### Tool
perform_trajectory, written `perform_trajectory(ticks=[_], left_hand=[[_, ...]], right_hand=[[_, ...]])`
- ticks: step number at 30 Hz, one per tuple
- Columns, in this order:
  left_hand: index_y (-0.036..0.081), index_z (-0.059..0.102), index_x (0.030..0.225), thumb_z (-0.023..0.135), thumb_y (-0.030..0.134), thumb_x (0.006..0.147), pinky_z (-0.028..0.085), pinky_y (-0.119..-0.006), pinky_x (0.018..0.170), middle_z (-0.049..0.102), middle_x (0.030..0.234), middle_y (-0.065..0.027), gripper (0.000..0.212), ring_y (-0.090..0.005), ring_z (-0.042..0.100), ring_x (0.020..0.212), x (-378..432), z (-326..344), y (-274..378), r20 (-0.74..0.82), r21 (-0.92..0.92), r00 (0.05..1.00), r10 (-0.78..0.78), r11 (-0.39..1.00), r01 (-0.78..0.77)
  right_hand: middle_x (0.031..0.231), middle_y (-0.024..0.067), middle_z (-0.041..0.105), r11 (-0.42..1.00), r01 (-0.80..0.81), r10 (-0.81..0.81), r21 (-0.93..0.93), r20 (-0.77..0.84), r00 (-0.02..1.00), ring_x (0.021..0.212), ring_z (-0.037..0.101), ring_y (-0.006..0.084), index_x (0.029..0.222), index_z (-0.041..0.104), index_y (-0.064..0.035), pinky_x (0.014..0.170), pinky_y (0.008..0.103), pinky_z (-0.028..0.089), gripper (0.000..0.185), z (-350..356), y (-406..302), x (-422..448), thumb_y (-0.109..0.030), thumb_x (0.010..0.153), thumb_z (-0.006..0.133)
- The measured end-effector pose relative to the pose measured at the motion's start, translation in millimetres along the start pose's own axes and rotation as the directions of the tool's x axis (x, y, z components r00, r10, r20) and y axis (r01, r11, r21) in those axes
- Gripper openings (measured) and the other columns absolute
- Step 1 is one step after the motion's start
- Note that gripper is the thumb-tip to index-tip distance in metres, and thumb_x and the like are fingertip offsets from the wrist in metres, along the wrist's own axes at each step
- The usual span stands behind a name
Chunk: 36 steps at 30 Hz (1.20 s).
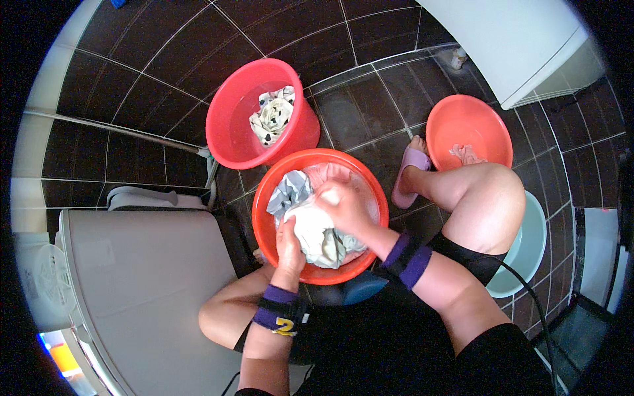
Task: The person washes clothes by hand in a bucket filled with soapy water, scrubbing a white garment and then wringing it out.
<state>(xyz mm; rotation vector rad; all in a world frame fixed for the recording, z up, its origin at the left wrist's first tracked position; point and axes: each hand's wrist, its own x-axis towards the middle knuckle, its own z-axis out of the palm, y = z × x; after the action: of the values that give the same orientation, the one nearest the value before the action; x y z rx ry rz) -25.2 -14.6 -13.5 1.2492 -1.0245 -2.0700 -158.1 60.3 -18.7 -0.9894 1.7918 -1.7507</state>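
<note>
Between my knees stands an orange-red plastic basin (pixel 261 237) with wet laundry in it. My left hand (pixel 289 242) grips the near-left edge of a bunched white cloth (pixel 314 230). On the cloth's far side, my right hand (pixel 342 205) is curled over the fabric, slightly blurred. Beside the white cloth lies a grey-and-white piece of fabric (pixel 290 190), touching the basin's left wall. A pink cloth (pixel 327 172) shows behind my right hand. What lies beneath the white cloth is mostly hidden.
A pink-red bucket (pixel 309 121) holds water and a patterned white cloth (pixel 272 116). At right are a coral basin (pixel 465 123) with a small pink cloth (pixel 466 154) and a pale-green basin (pixel 532 247) behind my knee. A grey appliance (pixel 148 277) stands left, a white cabinet-like unit (pixel 510 44) upper right.
</note>
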Motion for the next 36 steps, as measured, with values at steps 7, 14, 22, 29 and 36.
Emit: perform_trajectory(ticks=[7, 14, 22, 29, 36], left_hand=[[0.011, 0.043, 0.122, 0.036, 0.032, 0.092, 0.044, -0.033, 0.08, 0.056, 0.1, -0.0074, 0.037, -0.0164, 0.054, 0.09, 2, -10, -21, 0.643, -0.46, 0.723, 0.252, 0.882, 0.101], [0.008, 0.05, 0.111, 0.044, 0.029, 0.089, 0.046, -0.031, 0.078, 0.056, 0.099, -0.0047, 0.031, -0.016, 0.054, 0.089, -21, 32, -12, 0.046, -0.202, 0.989, -0.144, 0.968, 0.15], [0.005, 0.048, 0.114, 0.038, 0.034, 0.089, 0.045, -0.035, 0.082, 0.058, 0.105, -0.0096, 0.04, -0.0225, 0.056, 0.093, -29, 43, 3, 0.13, -0.3, 0.9, -0.416, 0.849, 0.436], [0.0, 0.046, 0.113, 0.036, 0.041, 0.091, 0.039, -0.03, 0.087, 0.055, 0.107, -0.0108, 0.047, -0.0176, 0.05, 0.101, -22, -6, 7, 0.279, 0.501, 0.957, 0.073, 0.84, -0.21], [-0.001, 0.057, 0.09, 0.045, 0.02, 0.091, 0.04, -0.023, 0.068, 0.056, 0.082, -0.0021, 0.025, -0.0076, 0.048, 0.076, -33, 24, 50, 0.411, 0.556, 0.834, 0.369, 0.623, -0.55]], right_hand=[[0.066, 0.0041, 0.051, 0.905, 0.398, -0.359, -0.148, 0.235, 0.903, 0.057, 0.055, 0.0238, 0.062, 0.052, -0.011, 0.049, 0.035, 0.043, 0.028, 22, -63, -43, -0.034, 0.068, 0.067], [0.06, 0.0102, 0.052, 0.956, 0.193, -0.163, -0.222, 0.144, 0.976, 0.055, 0.053, 0.0284, 0.057, 0.049, -0.0061, 0.048, 0.0374, 0.041, 0.029, 12, -41, -27, -0.024, 0.077, 0.059], [0.05, 0.008, 0.046, 0.992, -0.12, 0.122, -0.041, 0.061, 0.991, 0.046, 0.048, 0.0187, 0.062, 0.052, -0.0029, 0.045, 0.0334, 0.038, 0.03, 6, -13, -7, -0.024, 0.083, 0.055], [0.071, 0.0068, 0.054, 0.972, -0.142, 0.07, 0.188, 0.347, 0.935, 0.07, 0.052, 0.0131, 0.081, 0.053, -0.0001, 0.064, 0.0296, 0.041, 0.03, -4, -40, 1, -0.026, 0.091, 0.041], [0.094, 0.0082, 0.056, 0.933, -0.055, -0.133, 0.356, 0.482, 0.866, 0.093, 0.053, 0.0156, 0.105, 0.049, -0.0008, 0.084, 0.0285, 0.039, 0.034, -11, -36, 11, -0.029, 0.086, 0.049]])
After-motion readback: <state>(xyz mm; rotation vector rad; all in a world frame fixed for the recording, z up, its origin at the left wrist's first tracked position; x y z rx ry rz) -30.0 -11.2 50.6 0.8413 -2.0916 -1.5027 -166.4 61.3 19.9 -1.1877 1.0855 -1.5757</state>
